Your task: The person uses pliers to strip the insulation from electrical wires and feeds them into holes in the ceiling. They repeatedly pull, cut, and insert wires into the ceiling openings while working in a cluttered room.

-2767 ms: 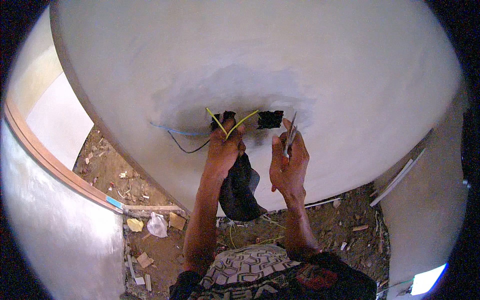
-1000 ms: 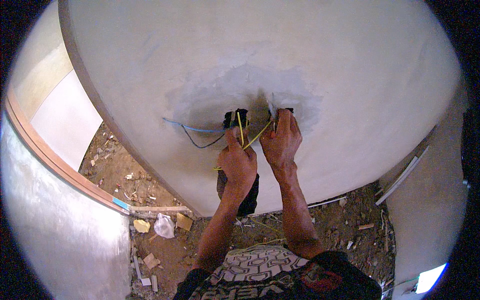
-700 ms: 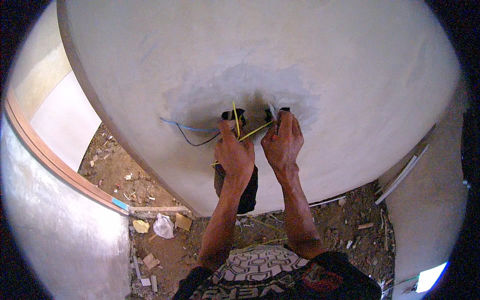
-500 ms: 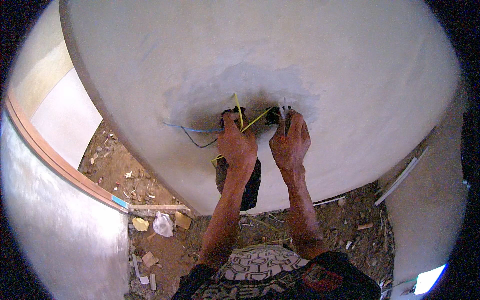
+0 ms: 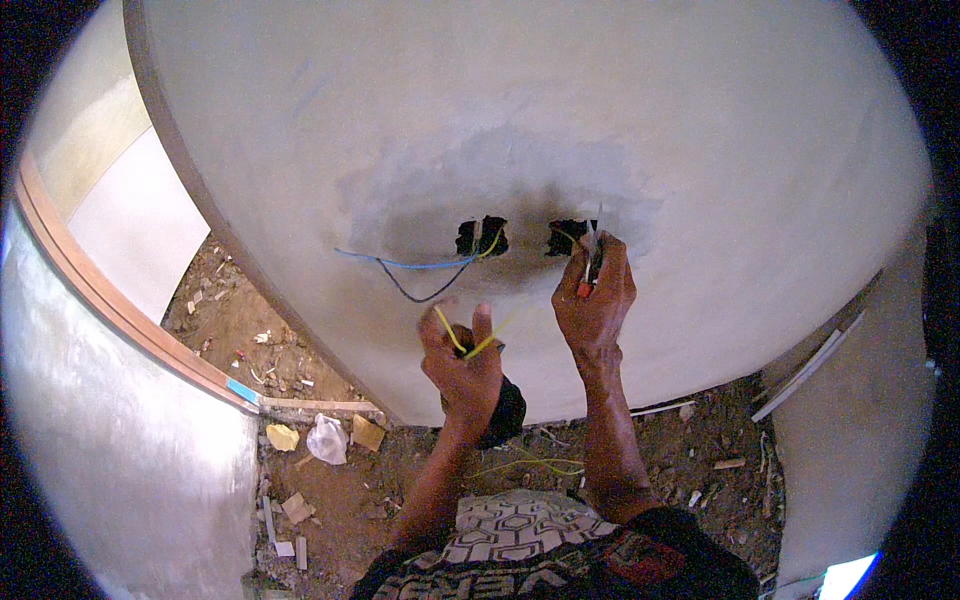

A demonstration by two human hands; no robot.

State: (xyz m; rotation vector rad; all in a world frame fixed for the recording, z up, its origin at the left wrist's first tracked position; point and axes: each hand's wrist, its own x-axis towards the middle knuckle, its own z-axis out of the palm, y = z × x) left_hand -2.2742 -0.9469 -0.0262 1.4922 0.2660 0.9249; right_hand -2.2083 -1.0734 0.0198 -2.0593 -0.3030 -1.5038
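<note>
My left hand (image 5: 466,378), lowered below the wall boxes, holds a bent piece of yellow wire (image 5: 452,333) between thumb and fingers. Beside that wrist hangs a black object (image 5: 508,408), mostly hidden. My right hand (image 5: 594,300) grips a slim two-bladed metal tool with a red part, which looks like scissors (image 5: 596,232), points upward. It is at the right edge of the right wall box (image 5: 563,240), where a short yellow wire shows. From the left wall box (image 5: 466,238) come a blue wire (image 5: 400,264), a dark wire (image 5: 405,294) and another yellow wire end.
The plastered wall (image 5: 700,130) fills the front. Rubble ground (image 5: 390,490) lies below, with a white plastic bag (image 5: 327,440), wood scraps and a loose yellow wire (image 5: 545,464). A wooden door frame (image 5: 130,320) stands left; pale strips (image 5: 810,367) lean at right.
My left hand has come down from the left wall box, bringing the yellow wire piece with it. My right hand keeps the scissors-like tool and has shifted slightly right and down.
</note>
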